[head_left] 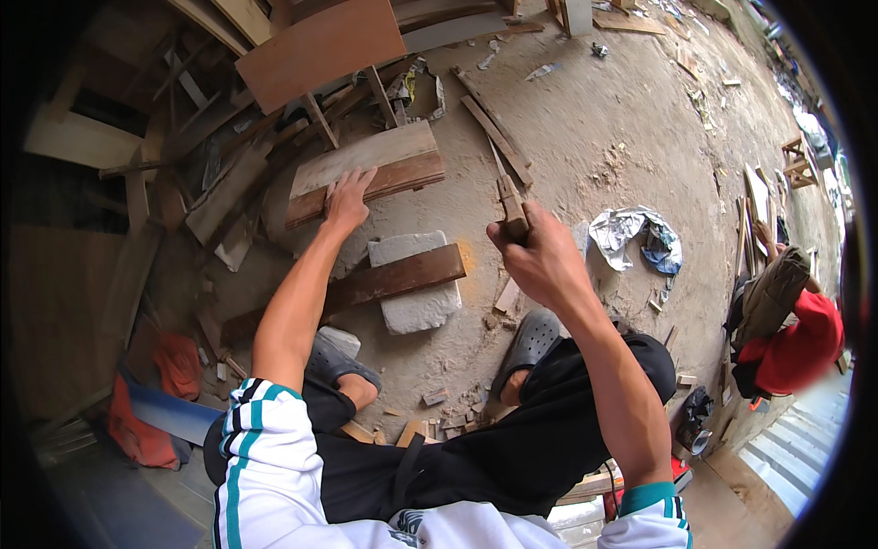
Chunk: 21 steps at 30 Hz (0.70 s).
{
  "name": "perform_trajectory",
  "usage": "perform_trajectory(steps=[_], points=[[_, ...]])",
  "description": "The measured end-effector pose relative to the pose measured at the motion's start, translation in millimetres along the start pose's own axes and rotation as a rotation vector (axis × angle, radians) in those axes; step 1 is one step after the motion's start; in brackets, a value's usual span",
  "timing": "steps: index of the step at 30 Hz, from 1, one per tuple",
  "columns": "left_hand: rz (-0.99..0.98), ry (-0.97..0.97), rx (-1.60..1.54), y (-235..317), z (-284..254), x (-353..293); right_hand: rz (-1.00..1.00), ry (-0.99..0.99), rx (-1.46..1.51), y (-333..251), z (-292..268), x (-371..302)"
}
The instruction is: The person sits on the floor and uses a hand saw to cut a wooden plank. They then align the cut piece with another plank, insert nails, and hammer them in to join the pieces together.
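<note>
My left hand lies on a brown board with a pale strip along its far side. Its fingers stretch flat over the wood. In front of my right knee, my right hand is closed around the wooden handle of a thin-bladed tool. The blade is seen nearly edge-on and points away from me, so its exact kind is unclear. Between my feet, a dark brown plank rests across a whitish block, its left end running behind my left forearm.
An orange-brown panel on legs stands beyond the board, near piled scrap wood. Two narrow strips lie on the dirt floor. Crumpled plastic lies right of my hand. At far right is another person in red. Wood offcuts litter the ground.
</note>
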<state>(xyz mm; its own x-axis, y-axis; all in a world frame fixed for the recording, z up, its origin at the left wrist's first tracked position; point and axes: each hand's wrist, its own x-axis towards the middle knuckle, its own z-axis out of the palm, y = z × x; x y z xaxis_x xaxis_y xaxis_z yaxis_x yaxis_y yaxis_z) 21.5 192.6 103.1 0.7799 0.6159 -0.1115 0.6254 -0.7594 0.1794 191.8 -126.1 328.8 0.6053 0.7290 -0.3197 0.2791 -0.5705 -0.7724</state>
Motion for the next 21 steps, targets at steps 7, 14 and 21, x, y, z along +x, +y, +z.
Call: perform_trajectory(steps=[7,14,21], points=[[-0.01,-0.033,0.001,-4,-5,8,-0.068,0.002,-0.024,8,1,-3],[-0.021,-0.107,0.22,26,-29,4,-0.098,0.03,-0.022,21,1,-3],[-0.527,0.69,-0.9,58,45,-36,-0.174,0.038,-0.009,16,-4,-10]])
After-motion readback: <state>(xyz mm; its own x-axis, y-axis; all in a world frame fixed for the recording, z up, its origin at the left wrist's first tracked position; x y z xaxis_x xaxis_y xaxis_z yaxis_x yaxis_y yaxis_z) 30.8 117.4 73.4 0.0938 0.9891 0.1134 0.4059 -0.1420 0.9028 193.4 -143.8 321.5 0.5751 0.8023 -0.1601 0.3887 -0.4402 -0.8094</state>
